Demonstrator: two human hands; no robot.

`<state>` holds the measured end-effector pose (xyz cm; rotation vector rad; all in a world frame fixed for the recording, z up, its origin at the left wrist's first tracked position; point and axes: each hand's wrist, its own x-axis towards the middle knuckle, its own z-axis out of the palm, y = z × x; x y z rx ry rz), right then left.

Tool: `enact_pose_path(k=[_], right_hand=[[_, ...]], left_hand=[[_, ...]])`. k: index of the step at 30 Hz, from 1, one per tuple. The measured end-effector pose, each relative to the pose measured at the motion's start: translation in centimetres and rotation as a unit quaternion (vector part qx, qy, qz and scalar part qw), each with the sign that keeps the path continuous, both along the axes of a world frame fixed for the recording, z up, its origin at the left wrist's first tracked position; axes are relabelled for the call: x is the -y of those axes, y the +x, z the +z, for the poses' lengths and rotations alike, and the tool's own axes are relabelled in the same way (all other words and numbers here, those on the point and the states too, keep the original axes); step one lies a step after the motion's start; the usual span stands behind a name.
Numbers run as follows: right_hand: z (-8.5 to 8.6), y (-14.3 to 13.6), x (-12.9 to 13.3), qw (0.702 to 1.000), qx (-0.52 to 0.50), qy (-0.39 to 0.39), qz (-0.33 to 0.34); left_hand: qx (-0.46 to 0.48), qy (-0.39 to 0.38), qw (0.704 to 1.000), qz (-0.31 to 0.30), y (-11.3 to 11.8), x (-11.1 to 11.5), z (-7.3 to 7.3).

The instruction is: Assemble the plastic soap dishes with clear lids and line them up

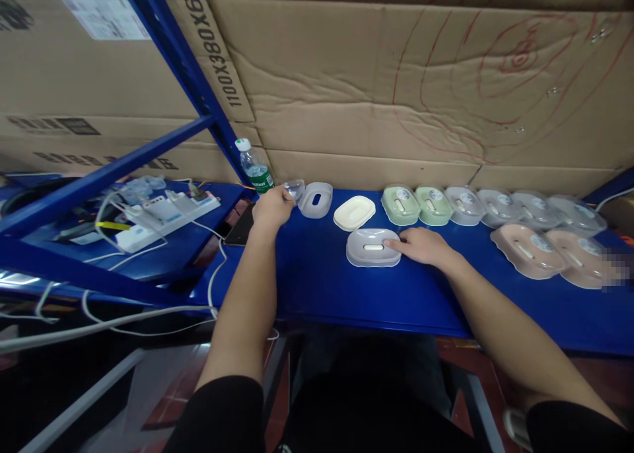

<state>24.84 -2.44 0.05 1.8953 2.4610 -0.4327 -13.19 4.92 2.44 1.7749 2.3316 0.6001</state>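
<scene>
My left hand is at the back left of the blue table, its fingers closed on a clear plastic lid. Just right of that lid lies a grey oval tray with a dark slot in its middle. My right hand grips the right end of a grey soap dish, its thumb reaching over the rim toward a white bar in the centre. Behind this dish is a cream oval tray.
Several lidded soap dishes in green, grey and pink line the right side. A water bottle stands at the back left, beside a dark flat object. Further left are a power strip, cables and a blue frame.
</scene>
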Motion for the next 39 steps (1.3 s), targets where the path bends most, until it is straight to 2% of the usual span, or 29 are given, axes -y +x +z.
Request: enact_pose_path(k=[4, 8, 10, 12, 15, 17, 19, 23, 27, 31, 34, 39], right_hand=[[-0.2, 0.1, -0.2, 1.000, 0.006, -0.002, -0.004], [-0.2, 0.2, -0.2, 1.000, 0.005, -0.008, -0.008], [0.0, 0.3, -0.1, 1.000, 0.005, 0.008, -0.014], [0.3, 0.3, 0.0, 0.998, -0.009, 0.048, -0.028], [0.8, 0.3, 0.2, 0.987, -0.088, 0.122, -0.051], [1.0, 0.1, 0.3, 0.970, -0.176, 0.159, -0.049], [1.0, 0.0, 0.4, 0.947, -0.265, 0.178, -0.039], [0.7, -0.1, 0.4, 0.916, -0.367, 0.158, -0.028], [0.6, 0.0, 0.0, 0.901, -0.419, 0.082, -0.072], [0.5, 0.3, -0.4, 0.894, -0.437, 0.018, -0.096], [0.0, 0.7, -0.7, 0.914, -0.395, 0.002, -0.091], [-0.3, 0.9, -1.1, 0.962, -0.257, -0.051, -0.083]], left_hand=[[-0.013, -0.010, 1.000, 0.019, 0.2, -0.1, -0.4], [-0.011, 0.033, 0.999, 0.034, 0.0, 0.2, -0.3], [-0.004, 0.085, 0.996, 0.033, 0.1, 0.6, 0.1], [0.029, 0.170, 0.985, 0.014, 0.7, 0.9, 0.6], [0.155, 0.267, 0.950, -0.055, 2.7, 1.5, 1.1], [0.258, 0.255, 0.925, -0.112, 4.5, 2.0, 1.1], [0.330, 0.197, 0.905, -0.181, 6.5, 2.7, 0.7], [0.367, 0.065, 0.874, -0.311, 9.6, 4.0, -0.8], [0.329, 0.024, 0.878, -0.347, 10.9, 4.8, -1.6], [0.181, 0.005, 0.917, -0.355, 11.1, 5.5, -1.2], [0.065, -0.039, 0.936, -0.343, 11.2, 5.8, -1.1], [-0.029, -0.088, 0.934, -0.345, 11.6, 5.9, -1.4]])
